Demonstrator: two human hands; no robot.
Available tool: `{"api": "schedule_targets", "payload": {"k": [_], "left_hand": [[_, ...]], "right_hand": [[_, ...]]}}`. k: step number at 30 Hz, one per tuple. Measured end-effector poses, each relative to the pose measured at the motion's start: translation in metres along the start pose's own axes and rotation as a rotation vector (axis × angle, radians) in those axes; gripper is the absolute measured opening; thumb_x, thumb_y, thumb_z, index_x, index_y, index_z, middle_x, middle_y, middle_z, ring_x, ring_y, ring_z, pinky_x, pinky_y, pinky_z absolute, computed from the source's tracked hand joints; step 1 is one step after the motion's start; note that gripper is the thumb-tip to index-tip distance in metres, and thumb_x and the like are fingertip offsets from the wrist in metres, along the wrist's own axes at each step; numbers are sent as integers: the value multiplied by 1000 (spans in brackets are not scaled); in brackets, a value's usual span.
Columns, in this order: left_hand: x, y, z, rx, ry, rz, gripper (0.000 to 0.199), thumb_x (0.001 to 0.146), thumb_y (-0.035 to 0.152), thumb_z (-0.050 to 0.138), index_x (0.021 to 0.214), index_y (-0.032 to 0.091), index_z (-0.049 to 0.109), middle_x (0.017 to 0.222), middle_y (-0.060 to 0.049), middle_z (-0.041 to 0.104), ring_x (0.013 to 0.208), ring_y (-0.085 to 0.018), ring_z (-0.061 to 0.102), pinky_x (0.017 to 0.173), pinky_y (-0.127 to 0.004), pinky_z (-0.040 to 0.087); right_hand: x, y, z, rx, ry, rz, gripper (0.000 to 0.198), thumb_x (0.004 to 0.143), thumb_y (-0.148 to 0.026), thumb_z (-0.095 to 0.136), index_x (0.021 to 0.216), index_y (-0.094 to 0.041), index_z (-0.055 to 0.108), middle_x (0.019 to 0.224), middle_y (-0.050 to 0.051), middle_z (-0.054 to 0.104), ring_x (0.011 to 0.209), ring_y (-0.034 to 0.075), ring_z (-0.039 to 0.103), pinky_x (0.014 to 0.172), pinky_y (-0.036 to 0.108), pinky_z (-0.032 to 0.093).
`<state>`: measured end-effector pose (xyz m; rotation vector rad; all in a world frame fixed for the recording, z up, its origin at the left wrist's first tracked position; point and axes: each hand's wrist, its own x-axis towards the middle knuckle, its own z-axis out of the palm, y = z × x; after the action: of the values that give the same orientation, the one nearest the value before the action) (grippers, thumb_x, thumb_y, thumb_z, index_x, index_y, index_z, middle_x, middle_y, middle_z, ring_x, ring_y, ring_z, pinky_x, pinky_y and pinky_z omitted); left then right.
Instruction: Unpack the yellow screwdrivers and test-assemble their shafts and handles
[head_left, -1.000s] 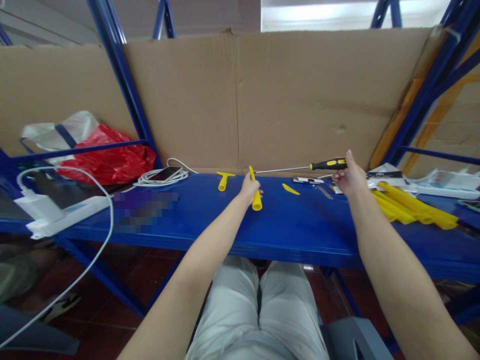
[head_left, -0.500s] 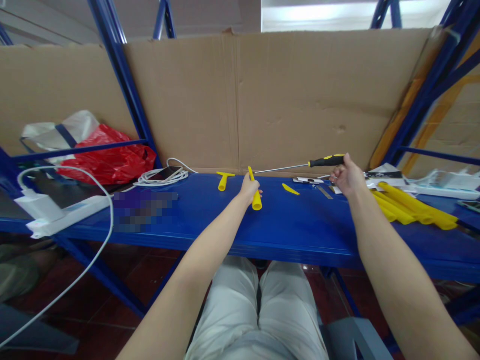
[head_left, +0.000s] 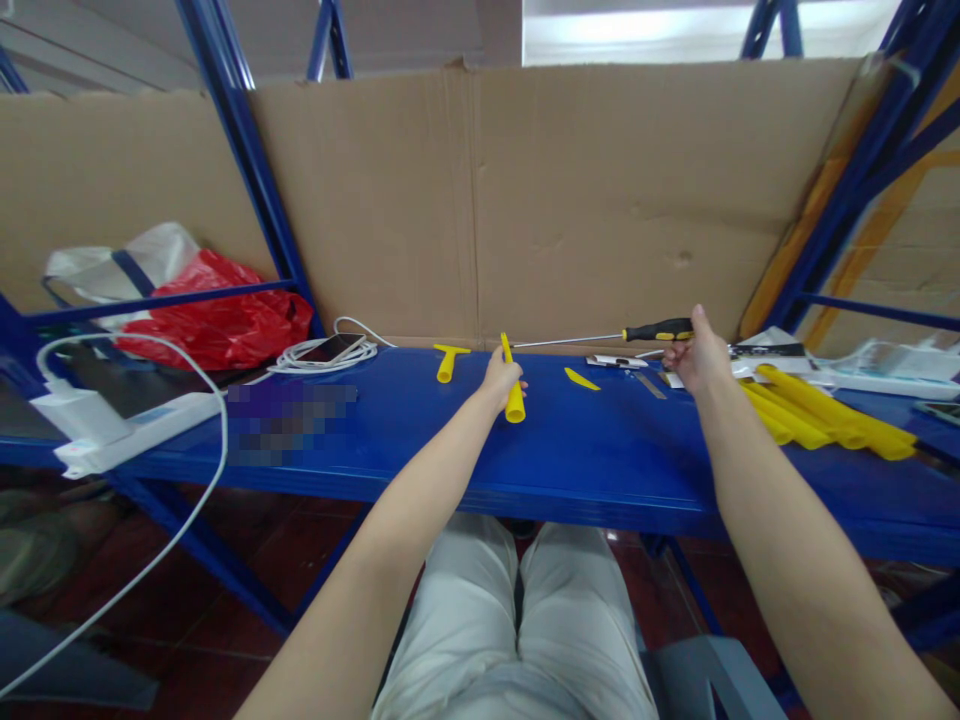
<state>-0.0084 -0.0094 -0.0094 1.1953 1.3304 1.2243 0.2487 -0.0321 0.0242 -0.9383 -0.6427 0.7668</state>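
Note:
My left hand (head_left: 499,378) grips a yellow plastic handle piece (head_left: 513,392) held upright-tilted over the blue shelf (head_left: 600,450). My right hand (head_left: 697,355) holds a long screwdriver (head_left: 600,336) by its black-and-yellow handle (head_left: 660,329). The metal shaft points left, its tip close to the top of the yellow piece. A second yellow T-shaped piece (head_left: 448,358) lies just left of my left hand. A small yellow blade-like part (head_left: 581,378) lies between my hands.
A pile of yellow tubes (head_left: 825,420) lies at the right. A phone on coiled white cable (head_left: 326,350) and a red bag (head_left: 217,315) sit at the left, beside a white power strip (head_left: 127,430). Cardboard (head_left: 480,200) backs the shelf. Small metal parts (head_left: 619,361) lie near my right hand.
My right hand tilted the screwdriver up slightly, then lowered it again; its tip now sits nearer the yellow piece. My left hand has barely moved.

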Motion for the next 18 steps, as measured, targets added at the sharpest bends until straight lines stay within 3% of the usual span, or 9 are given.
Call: {"api": "schedule_targets", "payload": {"k": [6,13,18], "left_hand": [[0,0,0,-1,-4,-1,73,75,-1,45,142,25,28,109,-10,56,43,-4,49,39,-20,42],[0,0,0,-4,-22,-3,73,76,-1,43,142,24,28,110,-10,55,43,-3,48,38,-20,41],[-1,0,0,-4,-12,-9,73,75,-2,44,142,24,28,108,-10,56,43,-3,48,39,-20,41]], "right_hand": [[-10,-8,1,42,-70,9,33,87,-51,50,77,-21,56,37,-9,31,30,6,31,30,16,33],[-13,-13,0,103,-90,116,32,93,-40,37,69,-22,44,45,-4,50,36,10,47,34,19,37],[-6,-6,0,49,-73,63,30,91,-42,43,69,-22,41,42,-6,43,30,7,36,30,17,29]]}}
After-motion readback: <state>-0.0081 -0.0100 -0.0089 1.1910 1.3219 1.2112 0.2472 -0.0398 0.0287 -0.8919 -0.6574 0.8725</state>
